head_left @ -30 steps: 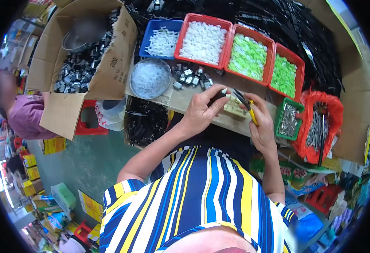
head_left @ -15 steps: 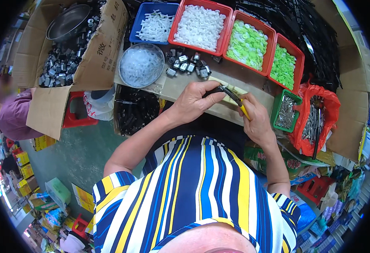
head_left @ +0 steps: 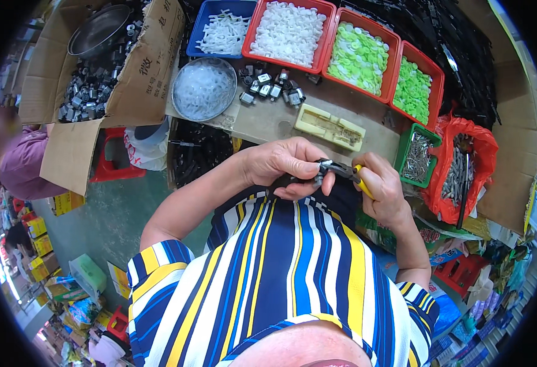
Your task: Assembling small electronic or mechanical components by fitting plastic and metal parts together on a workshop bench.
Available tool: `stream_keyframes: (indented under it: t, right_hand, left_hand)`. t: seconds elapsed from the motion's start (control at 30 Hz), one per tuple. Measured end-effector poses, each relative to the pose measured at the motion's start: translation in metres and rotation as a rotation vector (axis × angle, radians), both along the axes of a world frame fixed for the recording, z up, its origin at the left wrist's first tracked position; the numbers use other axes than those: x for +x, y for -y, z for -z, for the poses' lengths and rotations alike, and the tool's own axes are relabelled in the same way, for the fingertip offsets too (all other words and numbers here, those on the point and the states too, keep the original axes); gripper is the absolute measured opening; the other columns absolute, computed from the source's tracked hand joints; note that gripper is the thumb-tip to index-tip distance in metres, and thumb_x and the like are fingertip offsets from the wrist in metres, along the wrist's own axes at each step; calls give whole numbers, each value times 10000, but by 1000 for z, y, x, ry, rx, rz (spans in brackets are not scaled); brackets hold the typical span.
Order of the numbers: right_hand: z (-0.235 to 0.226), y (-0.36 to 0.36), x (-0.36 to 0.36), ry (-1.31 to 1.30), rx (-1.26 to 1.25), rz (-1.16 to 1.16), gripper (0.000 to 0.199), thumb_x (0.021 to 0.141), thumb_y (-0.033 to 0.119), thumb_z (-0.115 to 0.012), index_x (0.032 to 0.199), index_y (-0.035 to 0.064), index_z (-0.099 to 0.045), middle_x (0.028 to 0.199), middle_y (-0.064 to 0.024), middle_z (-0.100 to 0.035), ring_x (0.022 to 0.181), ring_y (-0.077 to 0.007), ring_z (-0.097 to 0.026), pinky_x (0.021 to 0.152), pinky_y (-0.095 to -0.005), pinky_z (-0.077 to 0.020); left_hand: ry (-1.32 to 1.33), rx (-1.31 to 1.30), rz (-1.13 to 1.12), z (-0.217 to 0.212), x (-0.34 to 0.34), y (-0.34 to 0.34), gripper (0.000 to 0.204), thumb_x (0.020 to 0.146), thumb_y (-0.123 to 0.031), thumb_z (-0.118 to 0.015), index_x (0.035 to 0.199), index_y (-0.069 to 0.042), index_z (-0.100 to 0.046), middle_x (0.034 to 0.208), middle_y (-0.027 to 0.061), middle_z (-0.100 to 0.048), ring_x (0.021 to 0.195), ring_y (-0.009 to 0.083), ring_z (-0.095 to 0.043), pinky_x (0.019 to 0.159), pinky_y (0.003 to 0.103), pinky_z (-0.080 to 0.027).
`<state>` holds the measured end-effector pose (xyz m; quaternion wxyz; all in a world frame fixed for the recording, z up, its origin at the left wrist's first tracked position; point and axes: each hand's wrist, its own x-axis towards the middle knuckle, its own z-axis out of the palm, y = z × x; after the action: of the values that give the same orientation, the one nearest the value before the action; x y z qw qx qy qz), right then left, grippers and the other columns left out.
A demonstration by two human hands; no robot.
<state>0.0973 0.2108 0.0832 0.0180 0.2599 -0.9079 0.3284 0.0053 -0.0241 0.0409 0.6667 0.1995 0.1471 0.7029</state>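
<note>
In front of my chest, my left hand (head_left: pixel 280 164) is closed around a small dark part with a white and metal end (head_left: pixel 325 166), mostly hidden by the fingers. My right hand (head_left: pixel 383 191) grips yellow-handled pliers (head_left: pixel 345 172), whose jaws meet the end of that part at my left fingertips. Just beyond both hands, a cream-coloured fixture block (head_left: pixel 330 127) with a shaped groove lies on the bench (head_left: pixel 262 122).
Small metal motors (head_left: pixel 264 89) lie loose beside a round dish of translucent pieces (head_left: pixel 204 90). Behind are a blue tray (head_left: pixel 201 44) and red trays (head_left: pixel 324 37) of plastic parts. At right sit a green tray of metal pins (head_left: pixel 415 156) and a red bag (head_left: pixel 484 160).
Both hands have come back from over the fixture block toward my chest, with the dark part and the pliers. The cream block now shows fully.
</note>
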Motion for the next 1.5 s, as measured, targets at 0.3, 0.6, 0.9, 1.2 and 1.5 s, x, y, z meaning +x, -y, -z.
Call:
stream_keyframes:
  t: [0.3, 0.6, 0.9, 1.2, 1.5]
  right_hand:
    - [52, -32, -24, 50, 202, 333, 278, 733, -16, -619, 1001, -15, -544, 1071, -171, -516, 1006, -374, -535, 819, -451, -451]
    - [69, -35, -36, 49, 435, 434, 297, 771, 23, -592, 1062, -2, -543, 1117, -160, -505, 1074, -340, -505, 844, -464, -445]
    - [59, -39, -16, 74, 453, 417, 384, 824, 154, -692, 1159, 37, -546, 1241, -178, -475, 1152, -353, -490, 919, -465, -439]
    - [44, -34, -17, 28, 462, 388, 389, 802, 110, -696, 1150, 36, -542, 1235, -176, -477, 1149, -348, -500, 912, -459, -454]
    - [42, -41, 46, -15, 263, 514, 393, 776, -48, -632, 1160, -15, -558, 1268, -246, -480, 1195, -418, -490, 1034, -426, -398]
  left_hand:
    - [-1244, -1067, -160, 21, 3, 105, 365, 935, -310, -621, 1088, 21, -637, 731, 119, -629, 689, 244, -642, 650, 335, -509]
    - [-1799, -986, -702, 12, 1, 83, 187, 849, 1, -619, 1031, 40, -600, 1028, 198, -604, 910, 400, -612, 758, 423, -511]
    - [-2323, -1150, -800, 30, -8, 51, 369, 741, 100, -576, 1105, 75, -520, 1158, 236, -539, 853, 352, -673, 703, 400, -567]
    - [-2167, -1099, -922, 37, -18, 45, 141, 817, -2, -575, 936, -28, -505, 905, 142, -558, 731, 339, -651, 568, 426, -535]
    - [-2064, -883, -1112, 82, -5, 34, 331, 766, 17, -549, 1097, 7, -531, 982, 177, -568, 829, 372, -623, 689, 442, -532]
